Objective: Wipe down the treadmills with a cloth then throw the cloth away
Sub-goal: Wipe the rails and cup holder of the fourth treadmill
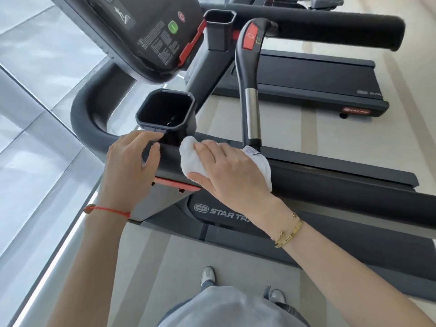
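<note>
I stand beside a dark grey treadmill (318, 185). My right hand (226, 171) grips a bunched white cloth (191, 159) and presses it onto the treadmill's side handrail, just below a square black cup holder (165, 109). My left hand (132, 159) rests on the rail's corner, its fingers curled over the edge beneath the cup holder. The console (141, 36) with a green button hangs above. An upright grip (250, 90) with a red button and a silver band rises right of the cloth.
A second treadmill (306, 81) stands further back, with its own cup holder (218, 27) and a black padded rail (330, 27). A window ledge (42, 161) runs along the left. My shoes (207, 277) are on the pale floor below.
</note>
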